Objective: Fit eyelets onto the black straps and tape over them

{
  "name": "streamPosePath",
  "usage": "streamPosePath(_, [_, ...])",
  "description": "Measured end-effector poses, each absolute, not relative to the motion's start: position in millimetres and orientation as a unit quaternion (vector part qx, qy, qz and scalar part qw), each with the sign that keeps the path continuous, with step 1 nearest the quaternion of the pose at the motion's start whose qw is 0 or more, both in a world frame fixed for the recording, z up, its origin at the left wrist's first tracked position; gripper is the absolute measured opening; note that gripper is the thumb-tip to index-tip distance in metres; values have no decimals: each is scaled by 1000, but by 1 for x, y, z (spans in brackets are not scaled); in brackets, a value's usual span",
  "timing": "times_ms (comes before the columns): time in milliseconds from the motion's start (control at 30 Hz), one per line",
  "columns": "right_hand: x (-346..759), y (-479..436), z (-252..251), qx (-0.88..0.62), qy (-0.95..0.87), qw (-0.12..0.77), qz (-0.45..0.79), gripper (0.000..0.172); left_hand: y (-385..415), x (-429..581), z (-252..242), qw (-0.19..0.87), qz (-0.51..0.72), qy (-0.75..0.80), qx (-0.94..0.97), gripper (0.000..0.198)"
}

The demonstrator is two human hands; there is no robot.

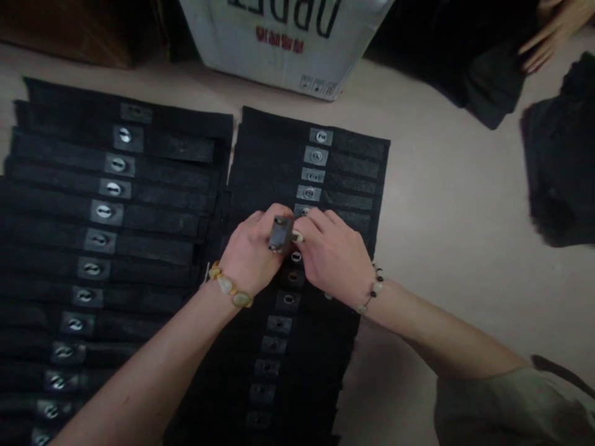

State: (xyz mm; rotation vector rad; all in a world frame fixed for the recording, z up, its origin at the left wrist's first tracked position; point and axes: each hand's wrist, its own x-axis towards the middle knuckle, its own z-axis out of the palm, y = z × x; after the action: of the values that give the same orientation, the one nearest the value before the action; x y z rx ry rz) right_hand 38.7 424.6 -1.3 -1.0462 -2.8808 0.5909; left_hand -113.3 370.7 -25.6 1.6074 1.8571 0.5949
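Note:
Two rows of overlapping black fabric strips lie on a pale surface, each strip with a grey patch and a small round metal fitting. My left hand (251,251) grips a small dark block-like tool (281,234) held upright over the right row (325,179). My right hand (331,254) is closed beside it, its fingertips pinching at the tool's right side where a pale round piece shows. Both hands rest on the middle strips of that row. The left row (69,204) lies untouched to the left.
A white cardboard box (283,43) with dark lettering stands at the top centre. Dark fabric piles (558,173) lie at the right and upper right. Another person's hand (553,31) reaches in at the top right corner. A brown object sits at the top left.

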Motion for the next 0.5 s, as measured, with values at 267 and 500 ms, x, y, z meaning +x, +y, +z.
streamPosePath(267, [76,442,-31,-365,-808,289,362,8,395,-113,-21,268,217,689,638,18])
streamPosePath(500, [77,477,-42,-345,-794,291,408,11,412,-114,-30,242,202,690,651,15])
